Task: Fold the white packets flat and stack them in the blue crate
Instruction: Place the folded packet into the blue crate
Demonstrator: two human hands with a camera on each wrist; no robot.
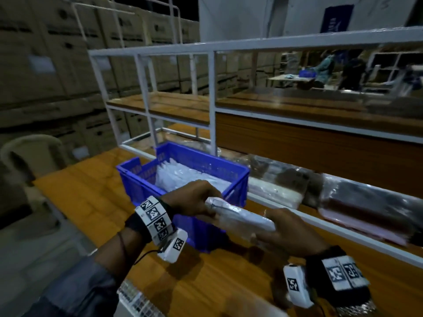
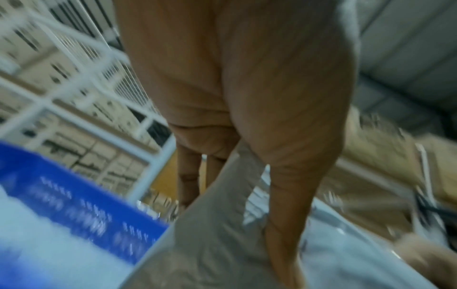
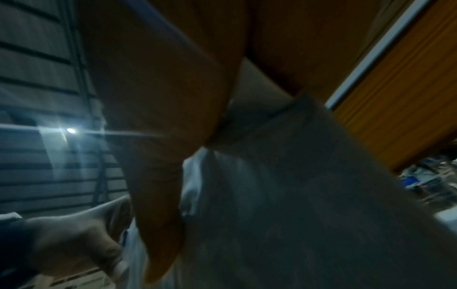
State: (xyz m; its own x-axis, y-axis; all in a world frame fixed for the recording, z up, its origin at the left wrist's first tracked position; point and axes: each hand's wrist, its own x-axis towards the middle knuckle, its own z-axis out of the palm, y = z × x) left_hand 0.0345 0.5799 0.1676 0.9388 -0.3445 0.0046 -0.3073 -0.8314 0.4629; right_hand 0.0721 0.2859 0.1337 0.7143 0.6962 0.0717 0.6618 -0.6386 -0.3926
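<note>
A folded white packet [image 1: 240, 217] hangs in the air just in front of the blue crate [image 1: 135, 177], held at both ends. My left hand [image 1: 196, 200] grips its far left end, fingers curled over the top. My right hand [image 1: 288, 232] grips the near right end. The crate holds several white packets [image 1: 190, 177] laid flat inside. In the left wrist view the packet [image 2: 217, 234] runs under my thumb, with the blue crate [image 2: 81, 197] blurred at the left. The right wrist view is dark; the packet [image 3: 296, 195] fills it beneath my thumb.
The crate stands on an orange wooden table [image 1: 96, 193]. A white metal shelf frame [image 1: 212, 92] rises behind it, with wrapped bundles [image 1: 357, 202] under its lower rail at the right. A plastic chair [image 1: 34, 156] and stacked cartons [image 1: 45, 65] are at the left.
</note>
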